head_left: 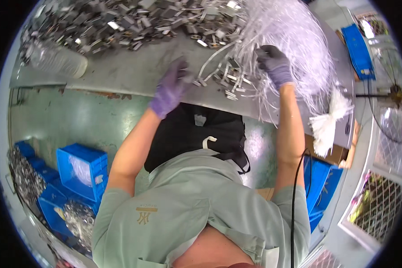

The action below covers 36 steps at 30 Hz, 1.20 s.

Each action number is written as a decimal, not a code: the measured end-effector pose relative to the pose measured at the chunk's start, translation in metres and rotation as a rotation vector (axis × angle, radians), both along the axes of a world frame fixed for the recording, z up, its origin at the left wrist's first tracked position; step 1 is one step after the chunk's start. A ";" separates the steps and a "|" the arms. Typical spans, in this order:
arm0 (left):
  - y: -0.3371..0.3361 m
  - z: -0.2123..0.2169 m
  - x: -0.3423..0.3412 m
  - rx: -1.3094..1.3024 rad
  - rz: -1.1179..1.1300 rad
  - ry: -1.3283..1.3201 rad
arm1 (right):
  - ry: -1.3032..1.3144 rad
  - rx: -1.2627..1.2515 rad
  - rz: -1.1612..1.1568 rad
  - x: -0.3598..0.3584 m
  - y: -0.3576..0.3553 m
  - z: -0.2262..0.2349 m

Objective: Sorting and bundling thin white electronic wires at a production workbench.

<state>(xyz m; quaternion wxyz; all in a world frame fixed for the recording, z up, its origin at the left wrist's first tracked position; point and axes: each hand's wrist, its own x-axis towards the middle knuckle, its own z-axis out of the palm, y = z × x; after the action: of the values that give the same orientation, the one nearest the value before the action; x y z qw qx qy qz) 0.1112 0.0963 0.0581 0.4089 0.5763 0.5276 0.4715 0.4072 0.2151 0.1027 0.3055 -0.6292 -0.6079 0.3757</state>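
Note:
Both my hands wear purple gloves over a grey worktable [134,67]. My left hand [172,87] is blurred near the table's front edge, its fingertips by a few small metal clips [230,85] with white strips attached; whether it holds one I cannot tell. My right hand [274,62] reaches into a big heap of thin white plastic strips [295,31], fingers curled among the strands. A large pile of small grey metal clips [120,22] covers the far side of the table.
A clear plastic bottle [58,60] lies on the table's left. Blue bins [82,169] with metal parts stand on the floor at left. A tied bundle of white strips [328,123] hangs off the table's right edge. More blue crates [319,185] stand at right.

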 end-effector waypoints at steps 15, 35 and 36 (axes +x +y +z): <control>-0.041 -0.061 -0.069 -0.367 0.020 -0.171 | -0.855 -0.011 0.047 0.135 -0.180 -0.085; 0.142 -0.041 0.011 -0.032 0.027 0.346 | 0.156 -0.280 -1.305 0.486 -0.445 -0.183; 0.150 -0.046 0.020 -0.035 -0.001 0.314 | 0.529 -0.239 -1.233 0.529 -0.479 -0.184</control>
<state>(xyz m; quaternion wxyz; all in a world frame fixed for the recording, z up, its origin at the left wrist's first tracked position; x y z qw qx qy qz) 0.1315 0.2466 0.0118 0.3317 0.6360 0.5928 0.3662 0.9361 -0.2639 -0.0809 0.5303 -0.7772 0.0025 0.3387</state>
